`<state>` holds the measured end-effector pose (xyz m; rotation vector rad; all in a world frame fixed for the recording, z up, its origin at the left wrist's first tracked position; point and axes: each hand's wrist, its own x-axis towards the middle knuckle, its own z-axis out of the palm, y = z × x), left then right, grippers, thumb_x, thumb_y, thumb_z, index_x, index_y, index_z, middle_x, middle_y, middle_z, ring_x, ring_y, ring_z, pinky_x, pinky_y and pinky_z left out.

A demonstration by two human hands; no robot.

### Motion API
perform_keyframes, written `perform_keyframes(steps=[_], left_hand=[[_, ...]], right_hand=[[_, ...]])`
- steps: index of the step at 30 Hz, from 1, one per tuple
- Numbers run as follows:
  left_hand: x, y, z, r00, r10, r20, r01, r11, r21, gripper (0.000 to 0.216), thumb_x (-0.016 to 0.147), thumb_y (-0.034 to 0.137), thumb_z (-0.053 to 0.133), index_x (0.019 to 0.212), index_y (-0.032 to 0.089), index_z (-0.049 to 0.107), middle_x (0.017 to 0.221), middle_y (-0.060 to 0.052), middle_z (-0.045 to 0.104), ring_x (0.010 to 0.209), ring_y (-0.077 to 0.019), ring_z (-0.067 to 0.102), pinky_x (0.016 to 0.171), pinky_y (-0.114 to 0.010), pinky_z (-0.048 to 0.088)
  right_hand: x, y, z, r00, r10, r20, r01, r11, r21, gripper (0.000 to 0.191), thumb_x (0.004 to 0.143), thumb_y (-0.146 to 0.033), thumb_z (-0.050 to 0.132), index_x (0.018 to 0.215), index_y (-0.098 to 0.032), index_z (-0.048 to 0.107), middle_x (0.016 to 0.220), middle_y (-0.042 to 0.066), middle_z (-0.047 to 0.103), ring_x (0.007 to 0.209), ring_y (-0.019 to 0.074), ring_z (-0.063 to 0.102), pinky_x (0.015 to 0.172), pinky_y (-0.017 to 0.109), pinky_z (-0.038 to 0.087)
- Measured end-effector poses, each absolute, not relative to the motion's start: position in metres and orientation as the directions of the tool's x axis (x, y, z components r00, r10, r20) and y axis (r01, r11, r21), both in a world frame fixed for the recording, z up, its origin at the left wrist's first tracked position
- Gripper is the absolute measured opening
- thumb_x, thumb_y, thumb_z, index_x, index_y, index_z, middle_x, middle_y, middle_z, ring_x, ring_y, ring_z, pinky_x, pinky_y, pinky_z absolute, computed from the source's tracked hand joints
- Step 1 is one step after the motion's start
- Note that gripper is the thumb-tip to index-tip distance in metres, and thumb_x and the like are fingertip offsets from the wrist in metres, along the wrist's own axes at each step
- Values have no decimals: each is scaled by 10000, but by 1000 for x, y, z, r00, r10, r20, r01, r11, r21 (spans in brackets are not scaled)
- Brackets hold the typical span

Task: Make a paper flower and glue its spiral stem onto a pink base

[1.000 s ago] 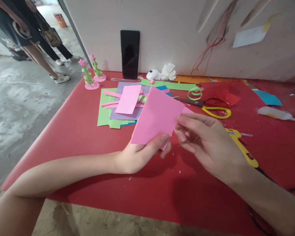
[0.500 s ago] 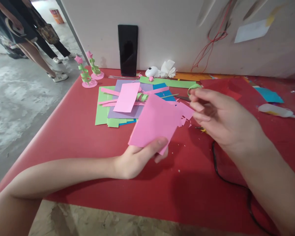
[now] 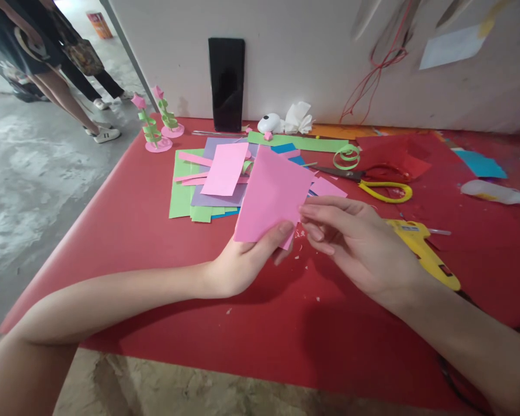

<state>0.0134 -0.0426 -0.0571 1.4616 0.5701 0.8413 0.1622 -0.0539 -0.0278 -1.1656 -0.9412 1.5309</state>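
Observation:
My left hand (image 3: 251, 254) holds a pink sheet of paper (image 3: 275, 190) near its lower edge, thumb on the front and fingers behind. The sheet is tilted and raised above the table. At its right edge my right hand (image 3: 351, 237) has loosely bent, parted fingers; the fingertips meet or nearly meet the paper, and I see no grip on it. Behind the sheet lies a pile with a smaller pink piece (image 3: 225, 170), green paper (image 3: 179, 196) and purple paper (image 3: 208, 198). A green paper curl (image 3: 347, 156) rests near yellow-handled scissors (image 3: 385, 190).
A yellow glue gun (image 3: 433, 257) lies beyond my right forearm, partly hidden. Two paper flowers (image 3: 151, 130) stand at the table's back left. A dark phone (image 3: 226, 86) leans on the wall beside crumpled tissue (image 3: 298, 118). A bottle (image 3: 494, 190) lies right. People stand at far left.
My right hand has moved left and down, from beside the green curl to the pink sheet's edge. This uncovers the scissors and glue gun. The sheet has shifted slightly up and turned more upright.

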Motion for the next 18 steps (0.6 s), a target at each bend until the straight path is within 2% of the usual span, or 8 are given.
perform_keyframes(steps=[6, 10, 15, 18], left_hand=[[13, -46, -55, 647, 755, 102, -80, -66, 995, 409, 950, 275, 347, 556, 178, 398, 507, 43, 366, 488, -57, 351, 568, -209, 390], [14, -48, -54, 649, 754, 98, -84, -56, 995, 411, 949, 260, 347, 549, 178, 399, 502, 44, 359, 470, -56, 316, 559, -214, 383], [15, -46, -54, 634, 771, 65, -98, -3, 995, 432, 945, 268, 358, 526, 171, 397, 487, 51, 356, 438, -43, 291, 530, -209, 362], [16, -43, -53, 637, 769, 53, -126, 36, 991, 430, 938, 255, 371, 517, 169, 400, 467, 54, 341, 427, -37, 288, 492, -201, 336]], right_hand=[[165, -54, -15, 9, 973, -229, -137, -225, -965, 154, 779, -163, 581, 627, -152, 566, 608, -11, 448, 531, 11, 386, 488, 164, 330], [164, -54, -9, 63, 976, -210, -83, -205, -975, 167, 795, -124, 564, 631, -151, 556, 619, -11, 426, 542, 11, 368, 521, 162, 332], [164, -45, -19, 43, 952, -303, -267, -282, -922, 250, 771, -122, 568, 557, -132, 440, 560, -29, 344, 481, 3, 303, 438, 162, 250], [166, -41, -26, 17, 962, -271, -287, -255, -923, 229, 753, -155, 593, 590, -137, 433, 585, -24, 352, 496, 8, 309, 425, 167, 237]])
